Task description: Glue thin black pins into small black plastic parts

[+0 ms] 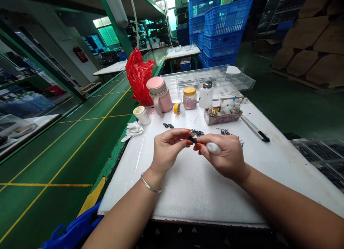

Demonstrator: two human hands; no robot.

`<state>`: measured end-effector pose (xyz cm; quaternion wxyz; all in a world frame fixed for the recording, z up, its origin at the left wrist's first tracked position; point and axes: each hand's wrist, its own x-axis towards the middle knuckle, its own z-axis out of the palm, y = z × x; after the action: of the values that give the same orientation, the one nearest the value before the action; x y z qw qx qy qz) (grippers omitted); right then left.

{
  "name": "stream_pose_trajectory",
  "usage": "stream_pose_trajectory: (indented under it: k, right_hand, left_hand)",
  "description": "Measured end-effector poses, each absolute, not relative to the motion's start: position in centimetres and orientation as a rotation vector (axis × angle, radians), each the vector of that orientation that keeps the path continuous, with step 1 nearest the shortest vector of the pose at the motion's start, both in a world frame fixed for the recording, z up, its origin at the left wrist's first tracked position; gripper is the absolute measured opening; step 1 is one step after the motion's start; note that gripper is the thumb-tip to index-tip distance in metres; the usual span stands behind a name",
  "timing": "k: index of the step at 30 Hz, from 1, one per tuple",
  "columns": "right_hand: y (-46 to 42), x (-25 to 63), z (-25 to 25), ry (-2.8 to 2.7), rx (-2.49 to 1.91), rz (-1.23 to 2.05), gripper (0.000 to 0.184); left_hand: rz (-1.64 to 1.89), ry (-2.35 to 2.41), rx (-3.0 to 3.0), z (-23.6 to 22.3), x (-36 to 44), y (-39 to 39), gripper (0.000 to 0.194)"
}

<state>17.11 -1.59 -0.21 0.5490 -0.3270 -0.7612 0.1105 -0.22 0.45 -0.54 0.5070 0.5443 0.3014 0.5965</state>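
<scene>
Between the fingertips of my left hand [168,146] is a small black part [191,138], held just above the white table. My right hand [224,154] is closed around a white, round-ended, bottle-like object [214,148]; its front end is hidden by my fingers and meets the black part. Behind my fingertips lies a heap of tiny black pieces [197,133]. Several thin black strips [225,131] are scattered to its right. Two black parts [168,126] lie beyond my left hand.
Along the back stand a pink mug [159,94], a yellow-lidded jar [190,98], a white dispenser bottle [206,94] and a box of small bottles [223,117]. A utility knife [255,128] lies right. A red bag [139,76] and a green conveyor belt [67,148] are left.
</scene>
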Motion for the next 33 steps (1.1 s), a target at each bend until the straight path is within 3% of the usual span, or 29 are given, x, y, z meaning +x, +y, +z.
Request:
stream_pose_trajectory:
  k: [5,12,17,33]
  right_hand:
    - [-1.4,17.3,-0.4,-1.826,-0.748,0.21,0.008]
    - [-1.4,17.1,-0.4,-1.849,-0.749,0.008,0.006]
    - [-1.4,17.1,-0.3,-1.856,-0.761,0.007,0.006]
    - [-0.8,17.6,0.0,-1.914,-0.682,0.411,0.009]
  left_hand:
    - [1.396,0.711,1.314,-0.4,-0.2,0.3,0.019]
    - [1.326,0.747,1.277,-0.5,-0.3,0.5,0.041]
    - [1.314,0.705,1.249,-0.6,-0.3,0.5,0.036]
    - [0.926,0.557,0.913,-1.3,-1.2,1.6,0.029]
